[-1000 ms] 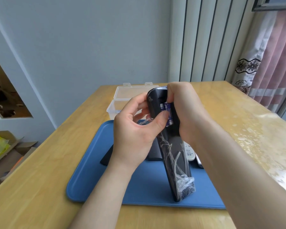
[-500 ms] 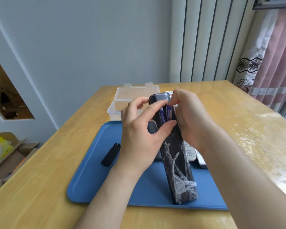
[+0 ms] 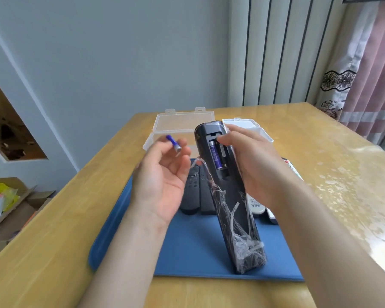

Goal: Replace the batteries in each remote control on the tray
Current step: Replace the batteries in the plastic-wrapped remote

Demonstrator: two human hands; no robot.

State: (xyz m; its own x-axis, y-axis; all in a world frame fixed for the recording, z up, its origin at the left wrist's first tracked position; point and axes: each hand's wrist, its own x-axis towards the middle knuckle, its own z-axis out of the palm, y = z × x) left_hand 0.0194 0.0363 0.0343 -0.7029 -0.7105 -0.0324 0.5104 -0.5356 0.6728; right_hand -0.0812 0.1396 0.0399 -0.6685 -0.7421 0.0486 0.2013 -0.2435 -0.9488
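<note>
Blue tray (image 3: 198,252) lies on the wooden table (image 3: 65,241). The black remote control (image 3: 231,214), wrapped in crumpled clear film, stands on its lower end on the tray. It leans away from the camera, with its back side facing the camera. The battery compartment at its upper end is uncovered. The left slot holds the seated battery (image 3: 215,155), which is purple-blue. The right slot is empty, and a spring contact shows at its lower end.

Right hand (image 3: 253,165): the fingers curl round the upper right side of the black remote control. The thumb tip rests at the top edge of the compartment.

Left hand (image 3: 162,181): palm up, just left of the black remote control and not touching it. Thumb and fingertips pinch the loose battery (image 3: 173,143), blue with a metal end, above the far left part of the tray. The fingertips are slightly blurred, so the exact finger placement cannot be read.

Also on the tray:
- Two dark remotes (image 3: 191,192) lie flat side by side behind the left hand, buttons up.
- A white remote (image 3: 256,204) is partly hidden by the right forearm.

Beyond the far edge of the tray:
- An open clear box (image 3: 182,123) has its lid upright.
- A second clear box (image 3: 253,127) sits just to its right, and I cannot tell whether its lid is open.

Cardboard boxes (image 3: 9,207) sit on the floor at left.
</note>
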